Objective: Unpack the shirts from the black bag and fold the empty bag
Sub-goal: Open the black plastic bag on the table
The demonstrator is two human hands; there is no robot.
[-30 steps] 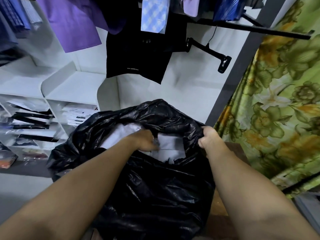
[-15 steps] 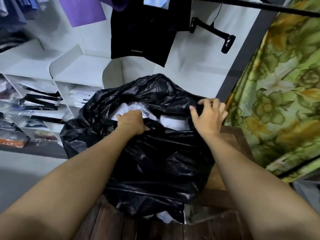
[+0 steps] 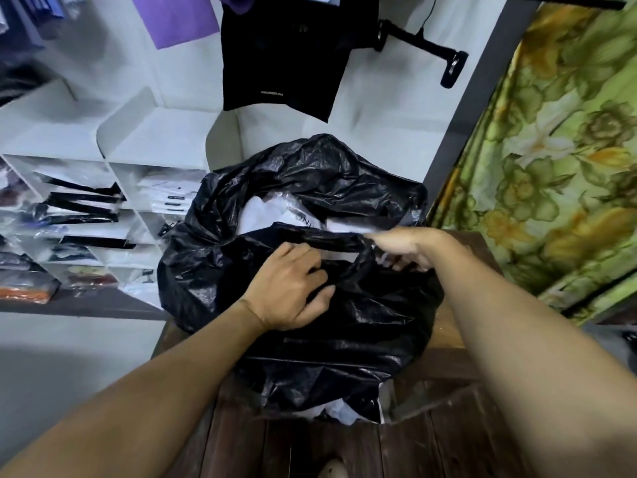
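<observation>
Grips black bag (image 3: 344, 339) rim mid-frame with left hand (image 3: 287, 288) and right hand (image 3: 408, 248), fingers curled; risks tearing thin plastic or spilling packaged shirts (image 3: 265, 212) off desk (image 3: 431, 453) if yanked.

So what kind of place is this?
Probably a clothing shop or its stockroom: white shelves hold packaged shirts, a black garment hangs overhead, and an empty clip hanger hangs beside it.

Glossy crinkled plastic black bag (image 3: 344, 326), dark matt wood table (image 3: 444, 370), possibly cloth floral curtain (image 3: 551, 160)
</observation>
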